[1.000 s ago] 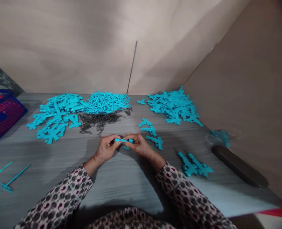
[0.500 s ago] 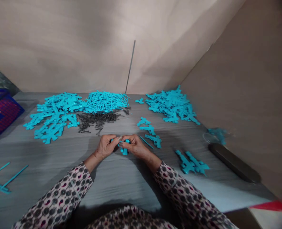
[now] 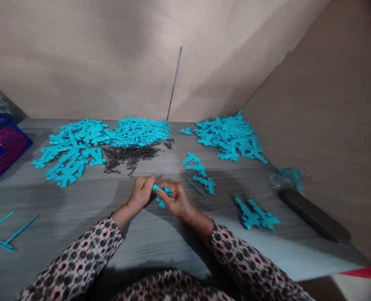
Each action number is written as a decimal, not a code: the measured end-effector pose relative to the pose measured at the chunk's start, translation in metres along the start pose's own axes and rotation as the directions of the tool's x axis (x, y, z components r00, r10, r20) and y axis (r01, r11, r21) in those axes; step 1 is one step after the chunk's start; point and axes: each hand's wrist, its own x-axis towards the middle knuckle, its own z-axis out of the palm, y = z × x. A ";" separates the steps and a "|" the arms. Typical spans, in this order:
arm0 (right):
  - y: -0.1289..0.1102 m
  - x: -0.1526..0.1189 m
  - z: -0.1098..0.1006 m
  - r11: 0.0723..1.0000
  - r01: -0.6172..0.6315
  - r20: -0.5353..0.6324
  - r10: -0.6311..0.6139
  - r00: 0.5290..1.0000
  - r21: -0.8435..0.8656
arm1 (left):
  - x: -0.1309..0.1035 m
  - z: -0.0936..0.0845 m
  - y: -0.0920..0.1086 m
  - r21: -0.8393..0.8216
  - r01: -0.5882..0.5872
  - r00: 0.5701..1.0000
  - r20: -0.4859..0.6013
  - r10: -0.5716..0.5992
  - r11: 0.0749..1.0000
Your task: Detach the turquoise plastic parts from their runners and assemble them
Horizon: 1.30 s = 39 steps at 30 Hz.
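Observation:
A small turquoise plastic piece is gripped in my right hand, its rounded end showing between thumb and fingers. My left hand is closed with its thumb up, close beside the left end of that piece; whatever its curled fingers hold is hidden. Just right of my right hand lie a thin turquoise stick and several gun-shaped turquoise pieces. Beyond my hands are a heap of dark small pins and a pile of thin turquoise sticks.
Turquoise pieces are heaped at the back left and back right. Two larger turquoise pieces lie at the right, near a long dark case. A blue basket stands far left. A thin rod rises at the back.
My left hand has drawn slightly apart from my right, thumb now raised. The turquoise piece has tilted in my right hand. The view has shifted slightly.

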 end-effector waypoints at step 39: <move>0.011 0.010 -0.036 0.893 0.270 0.150 -0.231 0.961 -0.359 | 0.004 -0.018 0.007 -0.141 0.016 0.976 0.216 0.015 0.990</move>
